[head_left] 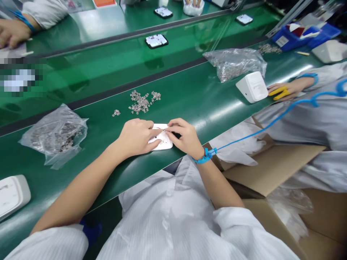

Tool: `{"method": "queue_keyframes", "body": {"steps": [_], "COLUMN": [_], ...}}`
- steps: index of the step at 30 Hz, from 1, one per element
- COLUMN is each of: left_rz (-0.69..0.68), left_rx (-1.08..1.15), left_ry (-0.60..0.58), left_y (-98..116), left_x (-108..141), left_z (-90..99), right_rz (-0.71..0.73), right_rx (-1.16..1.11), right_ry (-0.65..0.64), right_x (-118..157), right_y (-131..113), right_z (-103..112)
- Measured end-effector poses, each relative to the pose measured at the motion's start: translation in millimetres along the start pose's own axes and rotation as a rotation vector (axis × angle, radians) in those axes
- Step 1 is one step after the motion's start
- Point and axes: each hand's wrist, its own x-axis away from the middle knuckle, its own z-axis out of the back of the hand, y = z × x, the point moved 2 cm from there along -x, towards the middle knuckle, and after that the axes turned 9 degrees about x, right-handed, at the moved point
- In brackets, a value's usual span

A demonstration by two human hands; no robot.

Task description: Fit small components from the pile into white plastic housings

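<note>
A white plastic casing (pixel 162 146) with rounded corners and small dark holes lies on the green worktop in front of me. My left hand (pixel 137 137) grips its left side, thumb along the near part and index finger stretched over the top. On the right, my right hand (pixel 184 137) has its thumb and fingertips pinched together at the casing's surface, beside a small dark spot. Whatever is between those fingertips is too small to make out. Just beyond the casing lies a loose pile of small, shiny, clear-looking parts (pixel 141 102).
Plastic bags of small parts lie at left (pixel 58 135) and far right (pixel 235 63). White housings stand at left (pixel 13 195) and right (pixel 253 86), near a co-worker's hand (pixel 288 90). A blue cord (pixel 244 136) runs from my right wrist. Cardboard boxes (pixel 273 169) sit below.
</note>
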Motion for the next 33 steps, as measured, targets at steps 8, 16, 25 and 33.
{"method": "queue_keyframes", "body": {"steps": [8, 16, 25, 33], "left_rz": [-0.027, -0.025, 0.041, 0.061], "left_rx": [-0.069, -0.107, -0.019, -0.048], "left_ry": [-0.004, -0.013, -0.066, -0.081], "left_y": [4.0, 8.7, 2.4, 6.0], "left_x": [0.0, -1.3, 0.7, 0.6], "left_z": [0.1, 0.0, 8.0, 7.2], "right_rz": [0.087, 0.128, -0.280, -0.236], "right_rx": [0.036, 0.191, -0.086, -0.093], "right_ry": [-0.007, -0.108, -0.008, -0.062], "right_x": [6.3, 2.6, -19.5, -22.7], "right_y": [6.6, -2.0, 6.1, 9.7], "right_z": [-1.2, 2.8, -10.6, -7.4]}}
